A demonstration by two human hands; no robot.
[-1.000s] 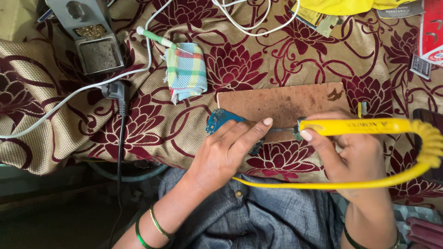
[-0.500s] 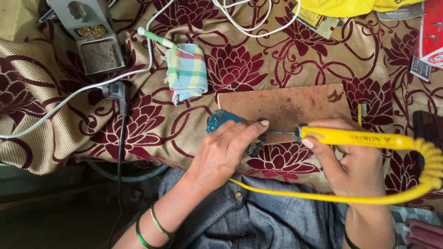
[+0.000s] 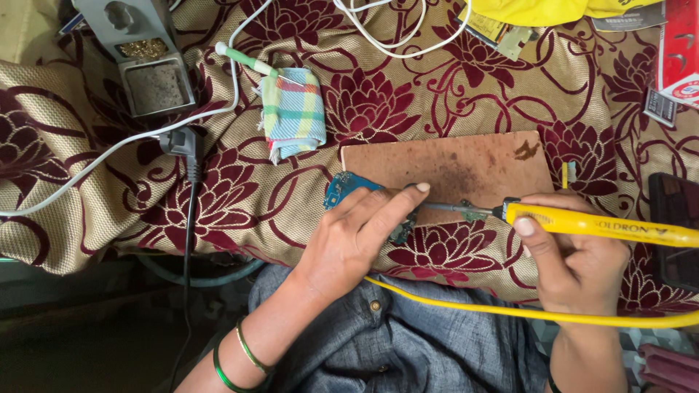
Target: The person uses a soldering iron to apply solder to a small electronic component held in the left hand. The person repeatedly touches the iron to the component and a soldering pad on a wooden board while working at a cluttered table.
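Note:
My left hand (image 3: pixel 357 236) lies flat on a small blue circuit board (image 3: pixel 341 188), pressing it down at the front left corner of a brown wooden board (image 3: pixel 466 164). My right hand (image 3: pixel 575 255) grips a yellow soldering iron (image 3: pixel 604 225) like a pen. Its metal tip (image 3: pixel 444 208) points left and reaches the circuit board just beside my left fingertips. The iron's yellow cord (image 3: pixel 510 309) runs across my lap.
A grey soldering stand (image 3: pixel 142 65) sits far left, with a white cable (image 3: pixel 109 153) and a black plug (image 3: pixel 186 145). A folded checked cloth (image 3: pixel 293 113) lies behind the circuit board. A dark phone (image 3: pixel 673 225) rests at the right edge. Maroon floral fabric (image 3: pixel 240 196) covers the surface.
My right hand has lowered the soldering iron and slid its tip leftward to the circuit board. My left hand stays pressed on the board.

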